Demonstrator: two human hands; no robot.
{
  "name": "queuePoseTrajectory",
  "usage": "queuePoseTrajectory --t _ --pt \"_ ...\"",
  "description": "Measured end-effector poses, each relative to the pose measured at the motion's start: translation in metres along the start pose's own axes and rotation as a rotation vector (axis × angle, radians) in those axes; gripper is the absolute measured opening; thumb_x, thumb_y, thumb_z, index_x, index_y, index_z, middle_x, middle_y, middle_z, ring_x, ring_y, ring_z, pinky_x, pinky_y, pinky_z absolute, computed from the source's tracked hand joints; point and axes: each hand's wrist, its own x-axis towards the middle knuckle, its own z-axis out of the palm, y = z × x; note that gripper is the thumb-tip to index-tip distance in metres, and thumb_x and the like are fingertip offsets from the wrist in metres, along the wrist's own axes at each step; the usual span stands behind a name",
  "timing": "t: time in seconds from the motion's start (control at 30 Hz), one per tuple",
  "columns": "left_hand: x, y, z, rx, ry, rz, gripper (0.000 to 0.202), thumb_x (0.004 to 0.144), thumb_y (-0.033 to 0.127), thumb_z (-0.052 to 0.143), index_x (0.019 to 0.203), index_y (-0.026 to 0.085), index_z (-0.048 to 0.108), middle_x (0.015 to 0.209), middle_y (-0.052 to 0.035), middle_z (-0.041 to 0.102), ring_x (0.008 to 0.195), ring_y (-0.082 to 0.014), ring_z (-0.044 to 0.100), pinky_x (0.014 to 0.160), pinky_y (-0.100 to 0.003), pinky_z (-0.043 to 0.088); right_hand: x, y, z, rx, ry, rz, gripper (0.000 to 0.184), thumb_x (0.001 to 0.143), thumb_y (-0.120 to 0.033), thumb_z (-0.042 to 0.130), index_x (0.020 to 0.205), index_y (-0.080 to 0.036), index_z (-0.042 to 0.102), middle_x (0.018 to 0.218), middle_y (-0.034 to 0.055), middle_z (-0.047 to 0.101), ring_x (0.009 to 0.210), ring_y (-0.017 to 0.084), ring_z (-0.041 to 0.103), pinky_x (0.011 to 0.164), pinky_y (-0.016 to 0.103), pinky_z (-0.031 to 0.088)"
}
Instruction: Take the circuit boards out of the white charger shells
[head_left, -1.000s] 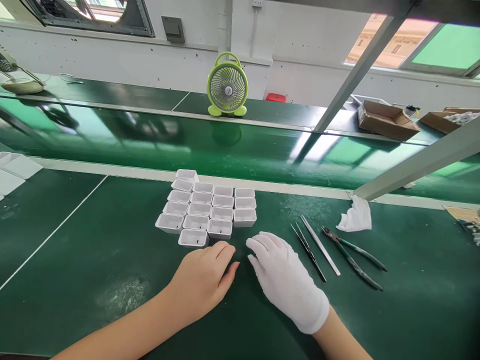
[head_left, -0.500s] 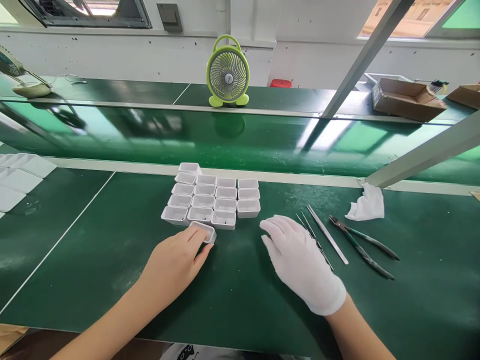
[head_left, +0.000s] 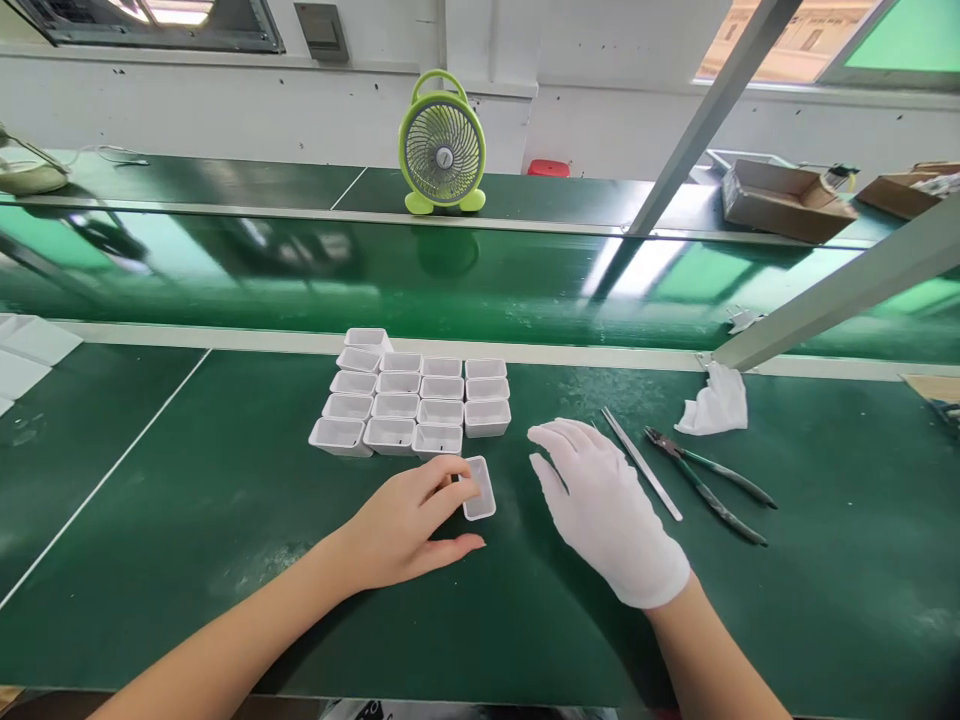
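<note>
My bare left hand (head_left: pixel 409 525) has its fingertips on a small white plastic tray (head_left: pixel 482 500), with fingers over its left rim and the thumb apart below. The tray stands turned on the green tabletop, in front of a block of similar white trays (head_left: pixel 396 405) set in rows. A few of the front ones show small dark specks inside. My right hand (head_left: pixel 600 505), in a white glove, is to the right of the tray with loosely bent fingers apart and nothing visible in them. Tweezers partly hidden behind it lie beside a flat metal strip (head_left: pixel 641 462).
Green-handled pliers (head_left: pixel 705 485) and a crumpled white cloth (head_left: pixel 716 400) lie at the right. More white pieces (head_left: pixel 37 345) are at the far left edge. A green fan (head_left: pixel 444 150) and an open cardboard box (head_left: pixel 784 200) stand on the raised shelf; a slanted post (head_left: pixel 840 285) rises at right.
My left hand has moved right with the small tray, which has turned and now stands apart from the block's front row. My gloved right hand has barely moved. The view has shifted slightly.
</note>
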Motion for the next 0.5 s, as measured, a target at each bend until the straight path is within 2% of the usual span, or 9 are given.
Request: queuePoseTrajectory --t 0.07,0.17,0.3,0.5 --pt "-0.006 -0.004 0.006 0.034 0.063 -0.025 0.038 0.095 0.033 0.061 0.129 0.02 0.048 0.124 -0.0162 0.06 0.09 -0.0207 0.068 0.074 -0.031 0.057 0.0 -0.001 0.0 -0.008 -0.01 0.01 0.021 0.102 -0.019 0.047 0.12 -0.019 0.058 0.119 0.0095 0.066 0.117 0.027 0.058 0.098 0.045 0.051" --pt "-0.013 -0.007 0.009 0.081 0.118 -0.063 0.045 0.094 0.032 0.063 0.134 0.02 0.046 0.128 -0.0176 0.061 0.095 -0.0231 0.071 0.074 -0.031 0.06 0.001 -0.003 0.0 -0.012 -0.024 0.019 0.021 0.101 -0.019 0.046 0.119 -0.019 0.058 0.119 0.0094 0.065 0.117 0.028 0.059 0.098 0.046 0.051" --pt "-0.013 -0.007 0.005 0.137 0.112 -0.071 0.037 0.094 0.032 0.062 0.127 0.019 0.054 0.127 -0.0157 0.065 0.095 -0.024 0.072 0.075 -0.032 0.061 0.001 -0.006 0.001 -0.005 -0.04 0.021 0.022 0.101 -0.018 0.046 0.12 -0.019 0.057 0.118 0.0088 0.066 0.117 0.028 0.059 0.097 0.045 0.051" --pt "-0.014 -0.006 0.004 0.156 0.115 -0.036 0.032 0.092 0.016 0.054 0.125 0.018 0.058 0.13 -0.0165 0.063 0.104 -0.0254 0.07 0.082 -0.035 0.06 0.004 -0.006 0.001 0.026 -0.069 0.038 0.023 0.1 -0.017 0.046 0.12 -0.02 0.057 0.118 0.0087 0.065 0.116 0.028 0.058 0.097 0.045 0.051"
